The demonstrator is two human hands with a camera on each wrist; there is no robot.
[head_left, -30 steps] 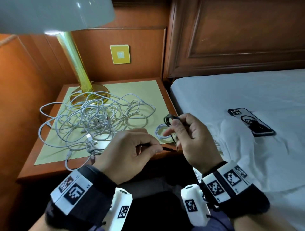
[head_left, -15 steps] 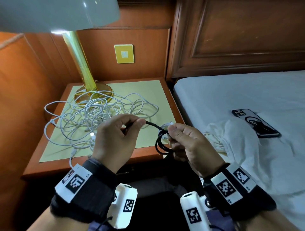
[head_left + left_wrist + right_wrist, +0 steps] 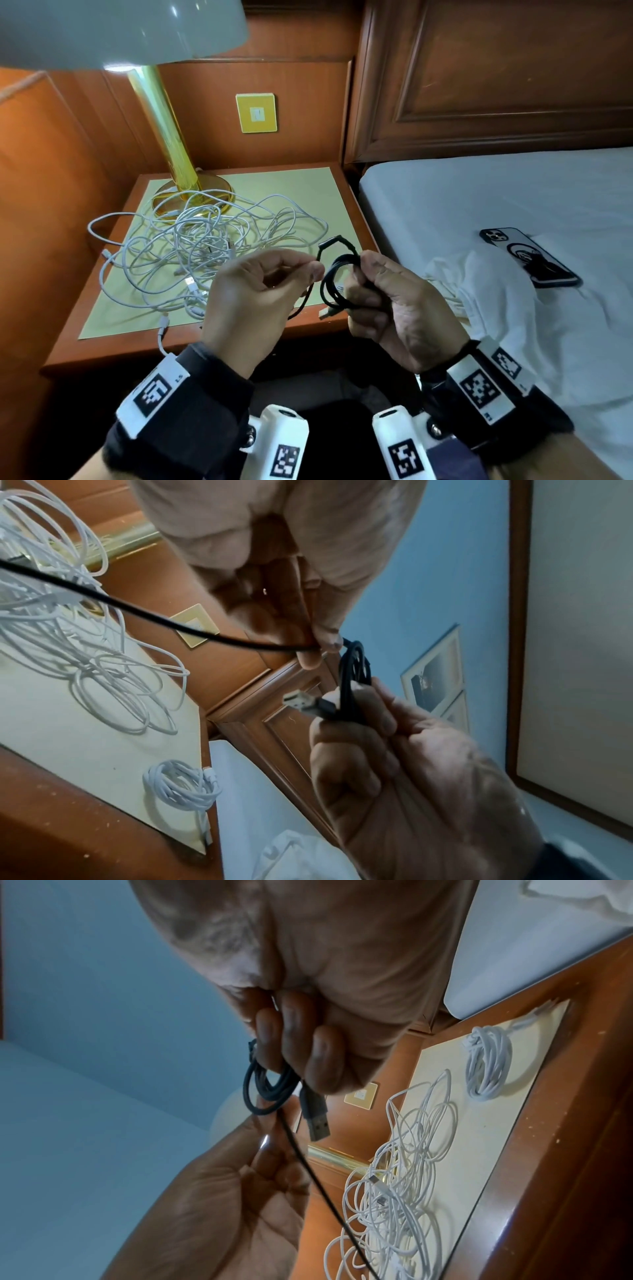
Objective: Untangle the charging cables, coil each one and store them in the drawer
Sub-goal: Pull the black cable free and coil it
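My right hand (image 3: 363,274) grips a small coil of black cable (image 3: 337,281) above the nightstand's front right corner, its USB plug (image 3: 316,1123) sticking out below the fingers. My left hand (image 3: 313,270) pinches the black cable's free length (image 3: 143,612) right beside the coil. That length trails down toward the tangle of white cables (image 3: 205,246) on the nightstand (image 3: 325,329). One coiled white cable (image 3: 181,785) lies near the nightstand's front right corner and is hidden behind my hands in the head view. No drawer shows.
A brass lamp (image 3: 164,137) stands at the back left of the nightstand, its base touched by the tangle. To the right is the bed (image 3: 496,192) with a phone (image 3: 529,257) and a crumpled white cloth (image 3: 496,308). Wood panelling closes the left and back.
Both hands have risen from the nightstand's front edge. My left hand swung the black cable's free length up and over to the coil in my right hand.
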